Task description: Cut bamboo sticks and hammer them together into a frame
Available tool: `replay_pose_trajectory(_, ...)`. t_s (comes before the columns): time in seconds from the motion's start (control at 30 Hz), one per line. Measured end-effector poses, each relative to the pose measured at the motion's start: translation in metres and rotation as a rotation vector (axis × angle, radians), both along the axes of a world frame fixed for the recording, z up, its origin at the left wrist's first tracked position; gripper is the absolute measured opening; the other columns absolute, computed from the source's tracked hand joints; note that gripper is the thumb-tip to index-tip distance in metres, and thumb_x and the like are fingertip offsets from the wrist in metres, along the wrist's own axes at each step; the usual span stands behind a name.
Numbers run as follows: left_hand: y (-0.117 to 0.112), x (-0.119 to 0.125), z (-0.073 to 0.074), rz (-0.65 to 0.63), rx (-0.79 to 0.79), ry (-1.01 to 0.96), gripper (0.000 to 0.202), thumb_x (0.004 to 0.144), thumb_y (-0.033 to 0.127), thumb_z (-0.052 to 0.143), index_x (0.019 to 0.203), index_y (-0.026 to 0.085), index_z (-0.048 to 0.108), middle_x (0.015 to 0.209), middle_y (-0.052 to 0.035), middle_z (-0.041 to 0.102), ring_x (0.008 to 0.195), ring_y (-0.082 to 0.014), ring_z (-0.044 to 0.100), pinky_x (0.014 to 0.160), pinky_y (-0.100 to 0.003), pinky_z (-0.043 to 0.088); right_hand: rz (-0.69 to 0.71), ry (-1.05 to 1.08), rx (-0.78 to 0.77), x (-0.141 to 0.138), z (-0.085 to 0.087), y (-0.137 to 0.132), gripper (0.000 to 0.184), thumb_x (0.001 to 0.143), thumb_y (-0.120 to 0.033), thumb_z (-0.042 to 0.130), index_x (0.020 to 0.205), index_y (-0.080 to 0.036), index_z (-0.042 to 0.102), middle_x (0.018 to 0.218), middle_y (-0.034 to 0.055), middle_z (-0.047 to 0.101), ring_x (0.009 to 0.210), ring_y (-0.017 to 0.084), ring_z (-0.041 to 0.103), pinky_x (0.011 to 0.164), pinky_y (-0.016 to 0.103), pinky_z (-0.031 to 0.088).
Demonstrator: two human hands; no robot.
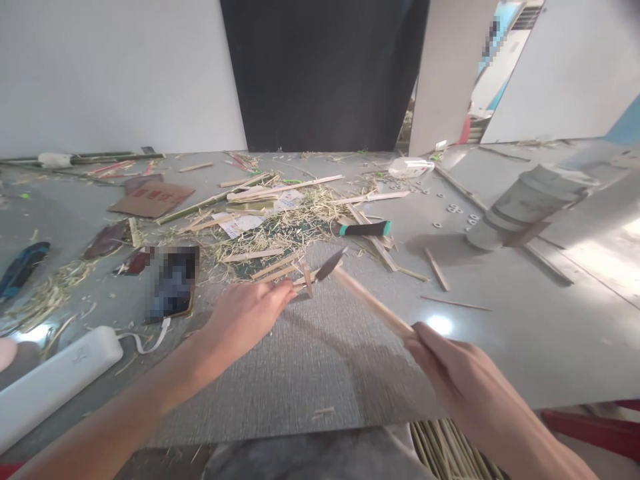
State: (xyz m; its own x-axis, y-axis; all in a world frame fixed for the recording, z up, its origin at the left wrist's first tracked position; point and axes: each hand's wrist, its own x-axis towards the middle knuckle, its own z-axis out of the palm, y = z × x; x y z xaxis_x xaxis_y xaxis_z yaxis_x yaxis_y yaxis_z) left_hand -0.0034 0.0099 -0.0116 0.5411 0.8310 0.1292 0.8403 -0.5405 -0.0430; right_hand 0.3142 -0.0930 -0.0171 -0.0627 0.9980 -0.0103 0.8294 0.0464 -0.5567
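Note:
My right hand (447, 363) is closed round the wooden handle of a hammer (377, 308). The hammer's dark metal head (330, 264) hangs just above the table, close to my left hand. With its fingers pinched together, my left hand (257, 310) grips a small bamboo piece (307, 280); a short upright strip crosses its end. Whether the hammer head touches that piece I cannot tell. Behind them lie thin bamboo strips (275, 268), a heap of shavings (315, 210) and a tool with a black and teal handle (365, 229).
On the left are a phone (173, 283) cabled to a white power bank (65, 380), a cardboard piece (153, 199) and a blue-black tool (24, 268). A large pale cylinder (530, 203) and small white rings (455, 209) are on the right. Bamboo sticks (450, 450) show below the table edge.

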Motion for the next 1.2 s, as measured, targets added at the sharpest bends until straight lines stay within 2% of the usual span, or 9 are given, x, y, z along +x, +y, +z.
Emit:
replay_pose_trajectory(0.1, 0.001, 0.001, -0.002, 0.026, -0.057, -0.075, 0.030, 0.106, 0.032, 0.044, 0.103, 0.019, 0.071, 0.068, -0.0040, 0.073, 0.054, -0.0185, 0.065, 0.048, -0.029, 0.021, -0.078, 0.211, -0.196, -0.002, 0.000, 0.001, 0.045, 0.102, -0.062, 0.039, 0.082, -0.023, 0.048, 0.065, -0.0015, 0.048, 0.057, 0.013, 0.042, 0.053, 0.027, 0.029)
replay_pose_trajectory(0.2, 0.002, 0.002, -0.004, 0.048, -0.142, -0.282, 0.036, 0.108, 0.033, 0.038, 0.115, 0.016, 0.068, 0.072, -0.0043, 0.073, 0.055, -0.0167, 0.063, 0.048, -0.027, 0.028, -0.257, 0.595, -0.380, -0.005, 0.002, 0.001, 0.050, 0.099, -0.070, 0.039, 0.087, -0.022, 0.048, 0.068, -0.0048, 0.038, 0.053, 0.009, 0.031, 0.048, 0.024, 0.024)
replay_pose_trajectory(0.27, 0.001, 0.002, -0.003, 0.049, -0.189, -0.426, 0.037, 0.109, 0.033, 0.036, 0.115, 0.015, 0.067, 0.071, -0.0031, 0.071, 0.054, -0.0149, 0.060, 0.049, -0.027, 0.031, -0.287, 0.728, -0.469, -0.008, 0.002, -0.001, 0.052, 0.096, -0.072, 0.044, 0.086, -0.021, 0.048, 0.068, -0.0063, 0.032, 0.052, 0.007, 0.026, 0.047, 0.022, 0.021)
replay_pose_trajectory(0.37, 0.000, 0.003, -0.002, 0.032, -0.211, -0.540, 0.036, 0.109, 0.033, 0.035, 0.108, 0.014, 0.066, 0.067, -0.0011, 0.066, 0.052, -0.0133, 0.056, 0.051, -0.027, 0.033, -0.227, 0.739, -0.551, -0.014, -0.001, -0.004, 0.052, 0.094, -0.072, 0.050, 0.085, -0.020, 0.050, 0.069, -0.0051, 0.036, 0.054, 0.007, 0.029, 0.047, 0.021, 0.023)
replay_pose_trajectory(0.5, -0.003, 0.004, -0.002, 0.030, -0.226, -0.558, 0.035, 0.109, 0.034, 0.035, 0.104, 0.015, 0.064, 0.067, -0.0005, 0.064, 0.055, -0.0135, 0.055, 0.054, -0.028, 0.035, -0.229, 0.745, -0.544, -0.021, -0.004, -0.010, 0.056, 0.093, -0.076, 0.046, 0.084, -0.021, 0.050, 0.071, -0.0038, 0.038, 0.056, 0.008, 0.032, 0.048, 0.022, 0.027)
replay_pose_trajectory(0.7, -0.003, 0.006, -0.002, 0.032, -0.235, -0.583, 0.034, 0.109, 0.033, 0.034, 0.101, 0.016, 0.063, 0.068, -0.0004, 0.062, 0.056, -0.0128, 0.054, 0.055, -0.026, 0.036, -0.180, 0.697, -0.561, -0.024, -0.009, -0.015, 0.055, 0.095, -0.073, 0.044, 0.083, -0.021, 0.050, 0.072, -0.0033, 0.036, 0.060, 0.010, 0.033, 0.050, 0.021, 0.028)
replay_pose_trajectory(0.87, -0.005, 0.007, -0.001, 0.038, -0.259, -0.618, 0.033, 0.109, 0.032, 0.035, 0.101, 0.016, 0.063, 0.066, 0.0006, 0.059, 0.053, -0.0120, 0.049, 0.052, -0.026, 0.033, -0.243, 0.739, -0.531, -0.028, -0.009, -0.016, 0.056, 0.092, -0.076, 0.048, 0.080, -0.021, 0.049, 0.070, -0.0031, 0.036, 0.059, 0.010, 0.035, 0.049, 0.021, 0.030)
replay_pose_trajectory(1.2, -0.006, 0.007, -0.001, 0.039, -0.298, -0.672, 0.032, 0.109, 0.031, 0.035, 0.096, 0.017, 0.060, 0.065, 0.0014, 0.054, 0.053, -0.0116, 0.047, 0.052, -0.026, 0.034, -0.246, 0.691, -0.469, -0.039, -0.006, -0.023, 0.058, 0.089, -0.078, 0.051, 0.078, -0.021, 0.055, 0.067, -0.0015, 0.042, 0.055, 0.010, 0.039, 0.045, 0.021, 0.034)
